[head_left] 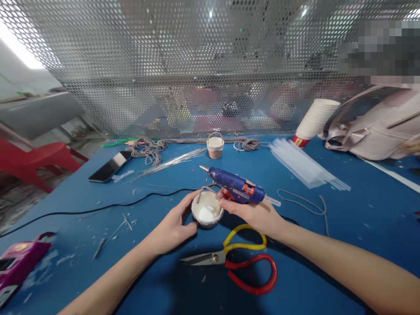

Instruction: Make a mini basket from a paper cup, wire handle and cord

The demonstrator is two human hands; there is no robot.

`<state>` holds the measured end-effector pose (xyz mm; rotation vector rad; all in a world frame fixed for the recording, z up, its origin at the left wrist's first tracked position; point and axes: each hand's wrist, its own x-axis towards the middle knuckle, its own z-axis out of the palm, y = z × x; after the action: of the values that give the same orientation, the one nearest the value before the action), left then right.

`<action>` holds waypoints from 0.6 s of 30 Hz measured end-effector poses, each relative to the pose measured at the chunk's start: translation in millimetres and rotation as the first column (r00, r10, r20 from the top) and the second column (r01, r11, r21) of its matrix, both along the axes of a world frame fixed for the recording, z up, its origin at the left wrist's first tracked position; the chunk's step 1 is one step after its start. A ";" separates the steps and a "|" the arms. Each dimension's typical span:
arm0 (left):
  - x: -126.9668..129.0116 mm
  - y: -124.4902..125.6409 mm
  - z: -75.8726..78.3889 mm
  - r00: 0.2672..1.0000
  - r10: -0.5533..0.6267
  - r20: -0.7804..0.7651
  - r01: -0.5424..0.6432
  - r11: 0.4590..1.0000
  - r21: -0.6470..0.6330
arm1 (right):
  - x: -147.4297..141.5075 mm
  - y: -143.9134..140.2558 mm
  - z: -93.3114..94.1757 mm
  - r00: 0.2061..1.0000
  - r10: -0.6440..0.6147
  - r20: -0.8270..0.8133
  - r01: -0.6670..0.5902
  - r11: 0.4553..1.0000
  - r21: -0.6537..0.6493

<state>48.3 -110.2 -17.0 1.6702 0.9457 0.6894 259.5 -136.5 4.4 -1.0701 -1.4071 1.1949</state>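
Observation:
My left hand is wrapped round the side of a small white cup basket with a cord handle arched over its mouth. In my right hand is a blue hot glue gun, its nozzle pointing left above the basket and a clear glue stick out of its back. The right thumb and fingertips are also at the basket's rim, by the handle. Scissors with one yellow and one red handle lie just in front of the basket. A similar finished-looking basket stands farther back.
Grey cord bundles, thin wires and a phone lie back left. Clear glue sticks, stacked paper cups and a bag are at right. A black cable crosses the table; a purple item sits left.

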 end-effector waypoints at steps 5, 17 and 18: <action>-2.3 -2.9 15.0 0.988 0.144 0.060 -0.141 0.989 -0.052 | -0.3 -3.2 4.0 0.999 -0.024 0.048 0.019 0.994 0.109; 6.7 -6.1 22.9 0.975 0.222 -0.001 -0.221 0.973 0.070 | -3.6 5.8 11.2 0.993 0.059 0.098 -0.085 0.954 0.289; 6.2 -5.7 22.9 0.975 0.224 -0.007 -0.223 0.972 0.071 | -4.1 6.6 11.6 0.994 0.058 0.094 -0.083 0.954 0.290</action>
<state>54.5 -115.8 6.0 1.6461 1.1431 0.8700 255.4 -130.0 16.0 -0.8760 -1.6415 0.9607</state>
